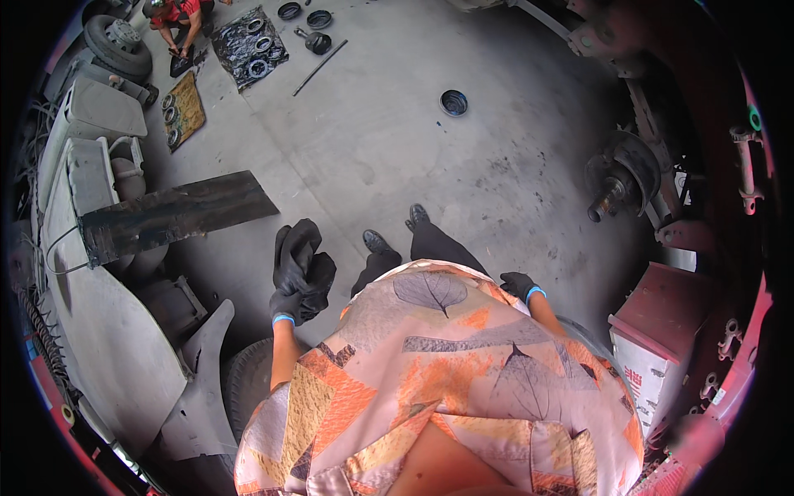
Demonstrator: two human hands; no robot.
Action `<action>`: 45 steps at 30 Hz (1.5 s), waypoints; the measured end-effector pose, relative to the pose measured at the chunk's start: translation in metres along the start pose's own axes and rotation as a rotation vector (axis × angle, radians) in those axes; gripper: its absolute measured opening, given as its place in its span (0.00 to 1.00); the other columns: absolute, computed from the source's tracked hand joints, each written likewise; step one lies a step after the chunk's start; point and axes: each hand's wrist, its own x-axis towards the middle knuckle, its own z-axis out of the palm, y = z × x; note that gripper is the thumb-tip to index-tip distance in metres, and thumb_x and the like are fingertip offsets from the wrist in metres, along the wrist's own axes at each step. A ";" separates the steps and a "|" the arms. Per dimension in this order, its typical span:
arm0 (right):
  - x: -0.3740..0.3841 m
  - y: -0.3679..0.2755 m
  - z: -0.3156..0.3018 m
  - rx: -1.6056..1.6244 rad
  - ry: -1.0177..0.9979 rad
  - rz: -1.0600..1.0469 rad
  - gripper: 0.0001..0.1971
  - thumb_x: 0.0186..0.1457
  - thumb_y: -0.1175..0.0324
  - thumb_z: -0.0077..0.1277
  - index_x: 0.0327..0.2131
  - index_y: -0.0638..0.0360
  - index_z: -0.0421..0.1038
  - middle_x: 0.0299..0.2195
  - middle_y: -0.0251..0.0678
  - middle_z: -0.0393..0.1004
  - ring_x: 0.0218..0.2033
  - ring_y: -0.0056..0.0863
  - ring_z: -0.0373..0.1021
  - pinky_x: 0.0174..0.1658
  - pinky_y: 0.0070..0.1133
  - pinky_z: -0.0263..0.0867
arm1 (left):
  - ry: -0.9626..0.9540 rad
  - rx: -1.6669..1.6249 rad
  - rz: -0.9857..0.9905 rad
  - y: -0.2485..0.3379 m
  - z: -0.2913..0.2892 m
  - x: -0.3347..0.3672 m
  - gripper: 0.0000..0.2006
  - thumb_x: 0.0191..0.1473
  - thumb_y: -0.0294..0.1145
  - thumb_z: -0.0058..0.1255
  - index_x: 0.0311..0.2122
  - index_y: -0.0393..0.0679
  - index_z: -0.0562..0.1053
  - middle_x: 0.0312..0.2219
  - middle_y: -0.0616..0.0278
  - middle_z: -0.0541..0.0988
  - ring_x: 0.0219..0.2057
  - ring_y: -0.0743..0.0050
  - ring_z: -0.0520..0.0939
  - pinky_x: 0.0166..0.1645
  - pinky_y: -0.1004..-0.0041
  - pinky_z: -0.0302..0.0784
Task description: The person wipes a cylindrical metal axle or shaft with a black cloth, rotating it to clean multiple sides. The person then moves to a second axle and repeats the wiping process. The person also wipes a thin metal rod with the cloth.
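Note:
My left hand (285, 306), in a dark glove with a blue cuff, is closed on a bunched black cloth (298, 252). The cloth bulges above and to the right of the fingers, and its full shape is folded up. On the other side of the body, my right hand (518, 285) wears a matching dark glove. It hangs beside the patterned shirt (447, 355), its fingers loosely extended with nothing visible in them. Nearest the cloth on the left, a long dark flat panel (182, 215) juts out from pale vehicle parts.
A person (178, 25) crouches at the far left beside a wheel (117, 50). Ring-shaped parts lie on a black sheet (236, 66) and a yellowish board (195, 103). A round pan (453, 102) sits on the grey floor (389, 157). An axle hub (616, 186) protrudes at right.

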 end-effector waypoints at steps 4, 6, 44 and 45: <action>-0.015 -0.040 0.016 -0.138 0.028 0.011 0.16 0.57 0.56 0.40 0.40 0.55 0.69 0.34 0.36 0.77 0.28 0.26 0.72 0.29 0.25 0.65 | 0.047 0.042 0.020 0.002 -0.010 0.000 0.23 0.35 0.39 0.59 0.40 0.42 0.77 0.37 0.47 0.79 0.41 0.54 0.80 0.46 0.64 0.74; -0.028 -0.069 0.021 -0.184 0.071 0.023 0.16 0.57 0.56 0.40 0.40 0.55 0.69 0.33 0.36 0.77 0.28 0.26 0.73 0.29 0.25 0.65 | 0.049 0.014 0.021 -0.002 -0.011 -0.003 0.23 0.35 0.39 0.59 0.40 0.42 0.77 0.38 0.47 0.79 0.41 0.53 0.80 0.46 0.63 0.74; 0.122 -0.502 -0.068 -0.270 0.060 -0.182 0.20 0.56 0.52 0.43 0.47 0.52 0.67 0.36 0.37 0.76 0.29 0.28 0.73 0.31 0.28 0.63 | 0.273 -0.168 -0.233 0.147 -0.085 0.040 0.19 0.38 0.42 0.58 0.38 0.47 0.78 0.36 0.50 0.79 0.41 0.53 0.79 0.47 0.62 0.73; 0.126 -0.513 -0.061 -0.288 0.078 -0.200 0.19 0.57 0.52 0.43 0.45 0.54 0.66 0.36 0.38 0.76 0.29 0.29 0.73 0.31 0.28 0.64 | 0.296 -0.175 -0.247 0.145 -0.091 0.051 0.20 0.37 0.42 0.58 0.38 0.45 0.78 0.36 0.49 0.79 0.41 0.53 0.79 0.46 0.62 0.73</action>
